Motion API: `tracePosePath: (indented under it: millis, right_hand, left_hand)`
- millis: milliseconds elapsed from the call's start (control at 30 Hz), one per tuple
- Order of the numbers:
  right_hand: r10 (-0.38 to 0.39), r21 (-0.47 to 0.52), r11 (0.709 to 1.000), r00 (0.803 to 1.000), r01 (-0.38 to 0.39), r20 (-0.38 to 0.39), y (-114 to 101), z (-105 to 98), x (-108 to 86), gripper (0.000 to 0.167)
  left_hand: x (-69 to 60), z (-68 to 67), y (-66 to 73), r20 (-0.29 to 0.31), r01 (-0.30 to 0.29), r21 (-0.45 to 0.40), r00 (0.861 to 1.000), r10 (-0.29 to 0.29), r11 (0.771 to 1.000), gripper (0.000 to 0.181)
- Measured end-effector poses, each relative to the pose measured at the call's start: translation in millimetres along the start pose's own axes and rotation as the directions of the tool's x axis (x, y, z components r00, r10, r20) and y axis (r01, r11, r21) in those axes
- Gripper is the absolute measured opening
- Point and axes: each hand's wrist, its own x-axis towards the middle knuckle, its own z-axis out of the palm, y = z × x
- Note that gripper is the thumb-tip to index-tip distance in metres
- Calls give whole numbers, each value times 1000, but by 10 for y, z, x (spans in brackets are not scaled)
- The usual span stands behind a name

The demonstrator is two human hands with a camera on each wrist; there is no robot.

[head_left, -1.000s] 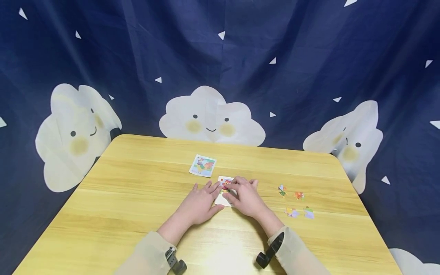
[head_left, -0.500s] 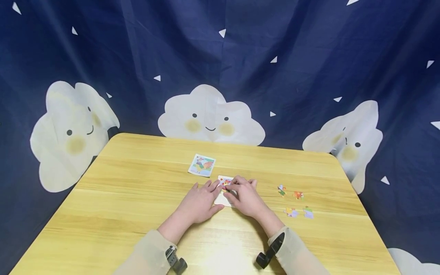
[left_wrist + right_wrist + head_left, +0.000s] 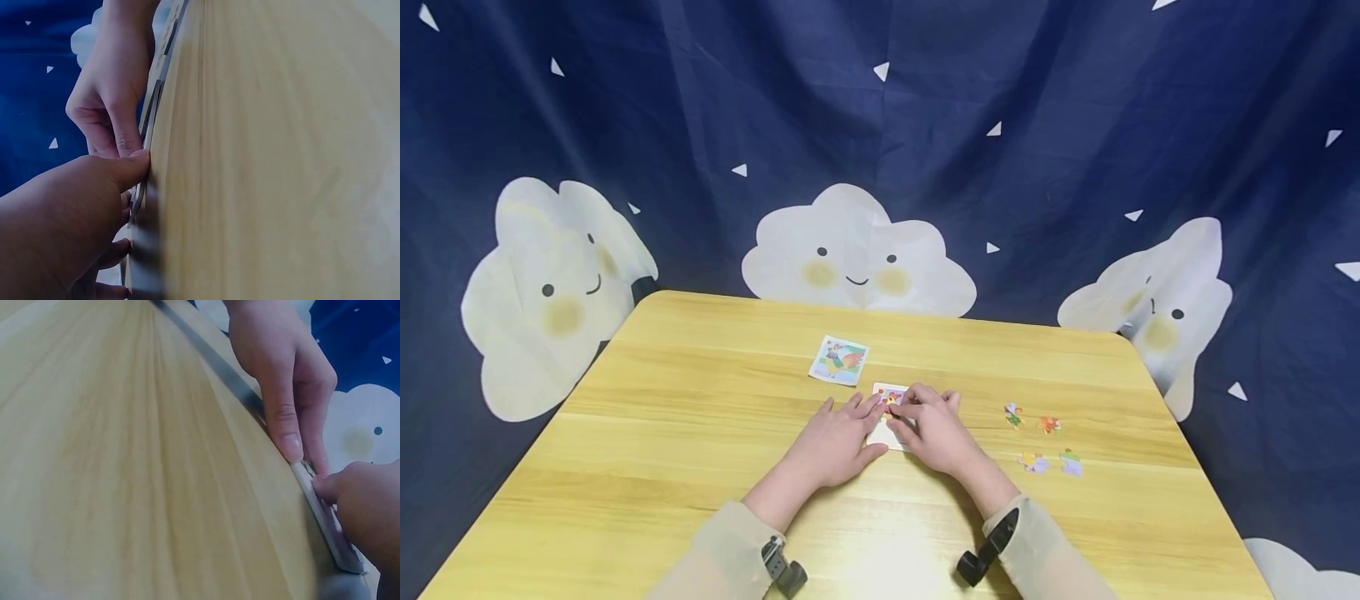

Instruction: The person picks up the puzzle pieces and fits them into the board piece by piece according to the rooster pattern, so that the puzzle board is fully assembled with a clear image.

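On my feed, the biggest thing is the navy curtain [image 3: 820, 100] across the far side, printed with smiling clouds. The wood-grain tabletop [image 3: 625, 467] fills the near half. Over its middle I have the left hand [image 3: 838, 446] lying flat, fingers spread and touching the left side of a white puzzle tray [image 3: 882, 435], thumb at the near-left corner; it grasps nothing. The right hand [image 3: 936, 429] reaches over the tray from the right, thumb and index finger close together. They cover the spot, so I can't tell whether a piece is pinched there.

The tray shows coloured print at its far part and bare white at its near part. Just beyond it, slightly left, lies a picture card [image 3: 838, 360]. Smallest are the loose jigsaw pieces [image 3: 1050, 425], well apart to the right.

My worry is that hard pressing by the right fingers on a misaligned tab could lift fitted neighbours or bend the card; if the left hand eased off, the tray might skid or turn. A sleeve sweeping right could scatter the loose pieces. I can read no brand, label or writing.
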Motion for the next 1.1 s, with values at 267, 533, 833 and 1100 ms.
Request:
tracePosePath:
  millis: [267,533,833,1100]
  right_hand:
    - [-24,-10,1000,1000,24,8,6,-3,0,26]
    - [-56,-6,998,998,56,4,-7,3,-8,28]
    - [-74,98,992,997,76,-18,71,-180,-106,25]
    - [-20,123,992,1000,20,-5,201,-472,-296,20]
  left_hand:
    - [10,14,-20,-9,-11,-49,1000,11,999,70]
    - [33,1,-24,8,2,-49,1000,-2,999,71]
    - [59,1,-12,19,6,-60,1000,-5,998,72]
    - [61,12,-16,20,12,-59,1000,-11,998,72]
